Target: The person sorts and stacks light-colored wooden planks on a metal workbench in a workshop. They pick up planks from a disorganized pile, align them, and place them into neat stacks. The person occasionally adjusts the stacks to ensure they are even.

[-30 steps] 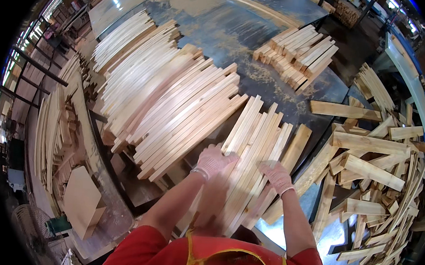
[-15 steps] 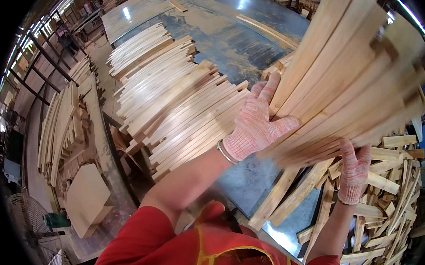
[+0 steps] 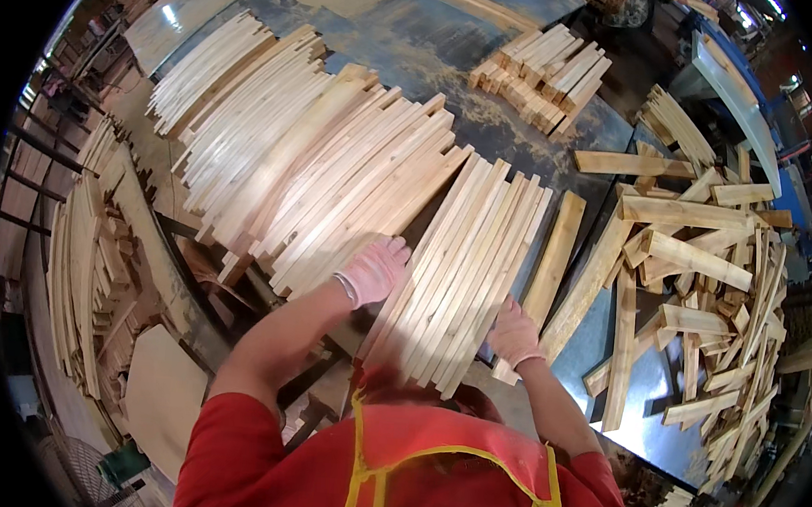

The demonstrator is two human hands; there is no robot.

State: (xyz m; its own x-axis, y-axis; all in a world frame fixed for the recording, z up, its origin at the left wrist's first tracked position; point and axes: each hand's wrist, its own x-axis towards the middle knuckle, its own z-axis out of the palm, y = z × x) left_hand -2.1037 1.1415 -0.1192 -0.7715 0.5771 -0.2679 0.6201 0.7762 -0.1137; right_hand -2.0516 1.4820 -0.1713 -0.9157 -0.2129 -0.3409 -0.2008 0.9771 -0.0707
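Note:
A bundle of pale wooden strips lies side by side on the table in front of me, its near ends by my apron. My left hand, in a pinkish knitted glove, is closed against the bundle's left edge. On the opposite edge, my right hand, gloved the same way, grips the strips, with its fingertips partly hidden. To the left of the bundle, a long row of similar strips lies packed together. A lone plank lies just right of the bundle.
Loose wood pieces are heaped on the right. A stack of short blocks stands on the sawdust-covered metal table at the back. At the left are a side bench with curved pieces and a fan low down.
The bundle of strips, raised and tilted at the right before, now lies flat beside the row. Both hands have moved left and down with it. My view has shifted to the right.

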